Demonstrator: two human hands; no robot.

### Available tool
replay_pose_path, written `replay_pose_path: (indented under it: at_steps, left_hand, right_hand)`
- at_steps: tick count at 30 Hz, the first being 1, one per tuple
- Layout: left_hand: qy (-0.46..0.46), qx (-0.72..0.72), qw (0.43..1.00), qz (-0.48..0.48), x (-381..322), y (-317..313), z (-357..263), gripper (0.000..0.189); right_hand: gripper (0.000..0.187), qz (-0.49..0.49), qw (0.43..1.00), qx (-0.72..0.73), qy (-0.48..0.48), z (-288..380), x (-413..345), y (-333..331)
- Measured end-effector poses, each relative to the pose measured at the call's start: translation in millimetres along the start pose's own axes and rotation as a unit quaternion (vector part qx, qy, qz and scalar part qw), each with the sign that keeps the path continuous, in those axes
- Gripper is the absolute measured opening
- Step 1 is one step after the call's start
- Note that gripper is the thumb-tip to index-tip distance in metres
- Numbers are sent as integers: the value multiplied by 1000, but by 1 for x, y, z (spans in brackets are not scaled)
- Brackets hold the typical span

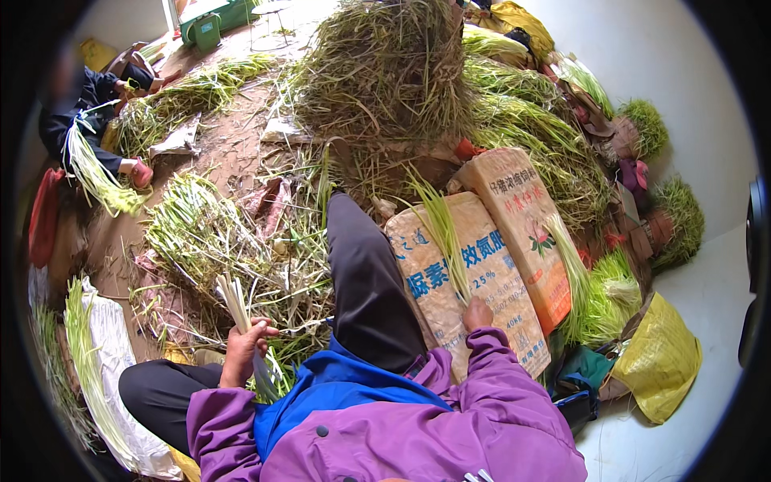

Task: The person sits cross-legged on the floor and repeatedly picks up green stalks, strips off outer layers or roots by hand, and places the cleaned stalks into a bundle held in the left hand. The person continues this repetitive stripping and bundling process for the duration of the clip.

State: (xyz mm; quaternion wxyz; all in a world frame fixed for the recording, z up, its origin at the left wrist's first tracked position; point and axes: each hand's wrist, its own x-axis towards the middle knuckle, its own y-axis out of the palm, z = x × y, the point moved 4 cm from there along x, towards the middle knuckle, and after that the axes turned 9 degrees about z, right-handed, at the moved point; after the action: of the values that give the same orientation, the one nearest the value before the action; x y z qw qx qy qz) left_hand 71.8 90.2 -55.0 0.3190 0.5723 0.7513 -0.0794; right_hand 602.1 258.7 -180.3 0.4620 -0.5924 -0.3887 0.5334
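Between the fingers and thumb of my left hand (247, 349) is an upright bundle of pale stalks (235, 301), white ends up. Its leafy end hangs below, partly hidden by my wrist. Farther right, my right hand (477, 314) grips the lower end of some thin yellow-green stalks (446, 235), like chives or garlic greens. They lie across a flat, printed sack (421, 265) beside my right leg, their leaf tips reaching past its far edge. Beneath and beyond my left hand spreads a heap of loose stalks and trimmings (199, 235).
A tall straw-like heap (385, 72) stands ahead. A printed carton-shaped package (518, 229) adjoins the sack, with green stalks (608, 295) to its right. Stalks (90, 367) lie on white sheeting (120, 361) at left. Another person (99, 126) handles a pale bundle (90, 156) at far left.
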Motion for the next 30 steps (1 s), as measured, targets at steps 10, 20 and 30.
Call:
replay_pose_path:
  at_steps: [10, 20, 30]
  left_hand:
    - [26, 6, 999, 21, -3, -1, -5, 24]
    - [14, 10, 1000, 19, -7, -3, -5, 26]
    - [20, 9, 1000, 14, -9, -3, -5, 26]
  right_hand:
    - [16, 8, 1000, -16, -15, -6, 3, 9]
    - [30, -3, 999, -43, -17, -6, 4, 12]
    - [32, 28, 999, -23, 3, 2, -2, -1]
